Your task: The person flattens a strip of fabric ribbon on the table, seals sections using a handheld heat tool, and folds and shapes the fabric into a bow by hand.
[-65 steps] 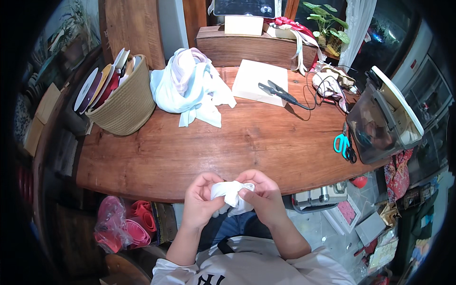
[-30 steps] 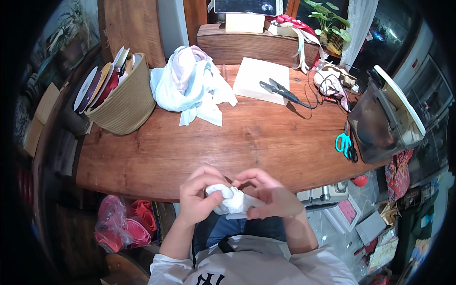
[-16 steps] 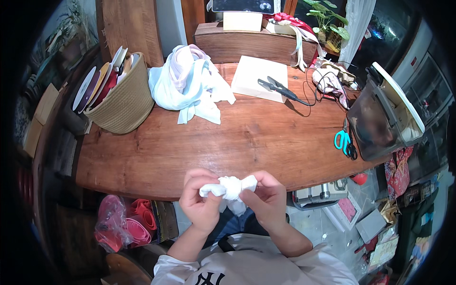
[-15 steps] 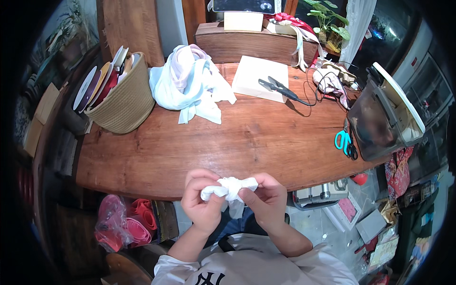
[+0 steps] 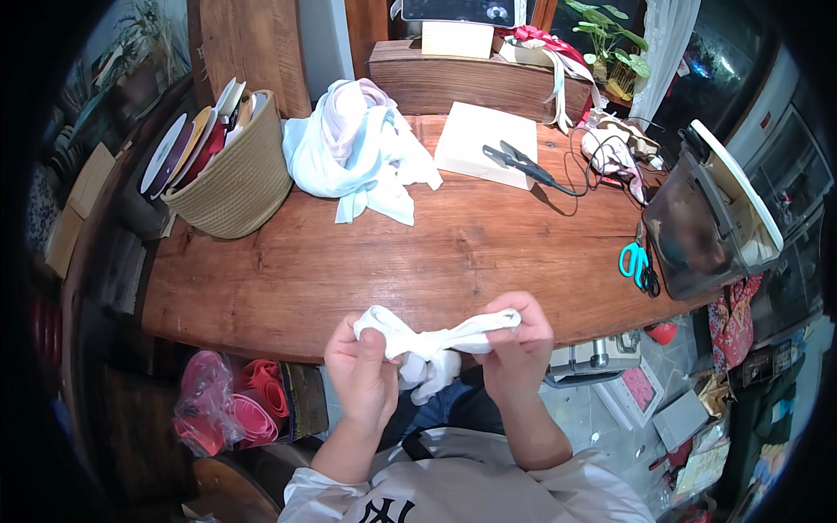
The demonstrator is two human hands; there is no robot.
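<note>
White soft-cloth strip [image 5: 428,345]: tied at its middle, a loop drawn out to each side, loose ends hanging below – held up in view at the near edge of the table.
Left hand [image 5: 361,380]: thumb and fingers pinched together on the left loop.
Right hand [image 5: 516,373]: thumb and fingers clamped on the far end of the right loop.
Brown glossy wooden table [image 5: 375,270]: curved along its near edge.
Tan woven basket [image 5: 235,187]: at the table's left, filled with ribbon spools [image 5: 166,157].
Pale blue and lilac cloth heap [image 5: 353,161]: just right of the basket.
Flat white box [image 5: 466,131]: black corded pincer-like tool [image 5: 527,166] lying across it.
Turquoise-handled scissors [image 5: 634,260]: beside the grey see-through plastic bin [image 5: 693,231].
</note>
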